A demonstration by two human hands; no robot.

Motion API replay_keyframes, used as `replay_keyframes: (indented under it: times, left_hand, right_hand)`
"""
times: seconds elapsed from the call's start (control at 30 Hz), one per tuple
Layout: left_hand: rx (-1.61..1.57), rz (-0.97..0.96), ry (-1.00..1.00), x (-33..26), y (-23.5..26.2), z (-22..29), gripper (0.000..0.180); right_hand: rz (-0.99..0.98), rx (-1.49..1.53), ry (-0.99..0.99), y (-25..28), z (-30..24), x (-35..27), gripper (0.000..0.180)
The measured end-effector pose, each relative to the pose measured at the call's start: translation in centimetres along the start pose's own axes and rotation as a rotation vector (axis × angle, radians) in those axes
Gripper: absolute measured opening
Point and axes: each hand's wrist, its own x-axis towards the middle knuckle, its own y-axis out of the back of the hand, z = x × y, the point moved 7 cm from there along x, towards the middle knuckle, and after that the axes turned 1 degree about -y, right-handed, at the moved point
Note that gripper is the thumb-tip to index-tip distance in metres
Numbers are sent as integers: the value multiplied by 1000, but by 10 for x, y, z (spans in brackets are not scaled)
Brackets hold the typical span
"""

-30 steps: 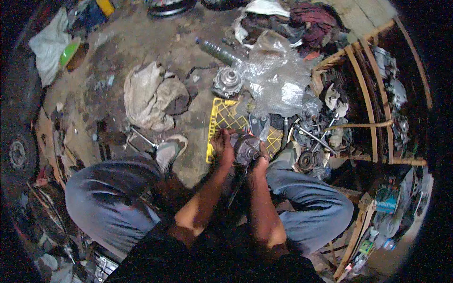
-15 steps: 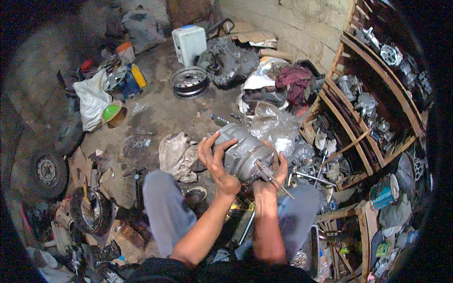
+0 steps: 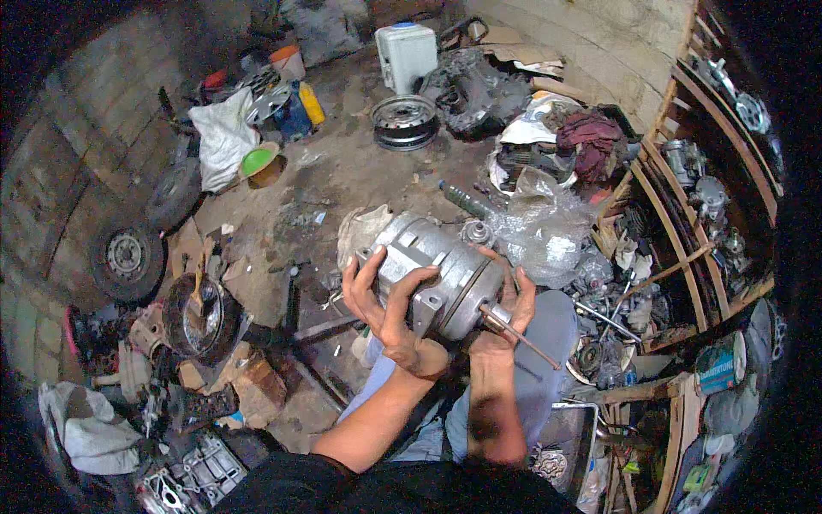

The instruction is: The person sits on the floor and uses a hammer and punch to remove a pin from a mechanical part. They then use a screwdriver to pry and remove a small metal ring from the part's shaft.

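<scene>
Concrete floor spreads out before me. Clock taken from the metal housing in my hands, 12 at the top of view.

- 3 o'clock: wooden rack, loaded with metal parts.
- 9 o'clock: tyred wheel by the wall; black basin just nearer me.
- 2 o'clock: crumpled clear plastic wrap.
- 12 o'clock: bare wheel rim, well apart.
- 10 o'clock: pale cloth, partly hidden behind the housing.

The metal housing is ribbed and tilted, held above the floor. Left hand grips its left flank, fingers spread over the top; right hand is curled round the near right end. A thin rod juts from that end toward 4 o'clock.

Progress, my judgement: lifting is done, setting down isn't. Shell looks closed along its seam, rod not out; inside hidden, so what remains there I can't tell.
</scene>
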Motion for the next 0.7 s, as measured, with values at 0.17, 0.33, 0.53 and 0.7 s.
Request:
replay_keyframes:
  times: [0.17, 0.33, 0.53, 0.7]
  left_hand:
    - [-4, 69, 142, -27, 5, -27, 100]
    - [-28, 123, 166, -51, 10, -47, 91]
    - [100, 9, 95, -51, 20, -65, 78]
    - [214, -323, 38, -23, 28, -101, 94]
  right_hand:
    - [-46, -71, -40, 21, 14, 3, 68]
    - [-104, -317, 1, 12, 8, 0, 68]
    - [-200, -527, 104, -4, 14, 6, 66]
    - [-157, -656, 249, -12, 22, 13, 62]
